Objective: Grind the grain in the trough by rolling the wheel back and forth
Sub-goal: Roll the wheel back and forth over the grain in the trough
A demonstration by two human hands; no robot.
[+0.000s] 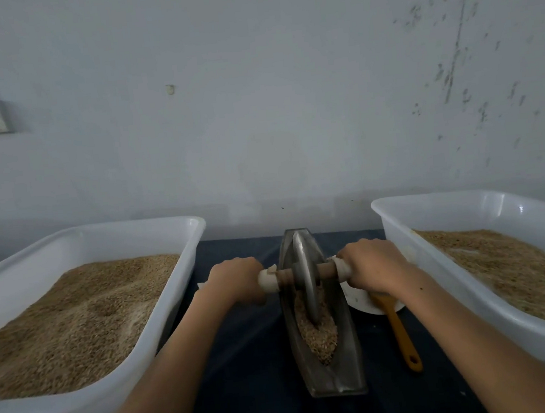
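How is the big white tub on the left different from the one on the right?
The left tub holds grain that is heaped in bumps and dips; the right tub's grain lies flatter and slopes down. The left tub's grain looks even and golden; the right tub's looks paler and has dark specks. Both are white plastic tubs on the dark table, one on each side of the trough.

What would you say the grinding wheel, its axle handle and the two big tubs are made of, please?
The thin grey disc wheel looks like dull metal with a faint sheen. Its brown axle handle seems wooden, matte, with pale cloth-like wrapping at the ends. The white tubs look like glossy translucent plastic.
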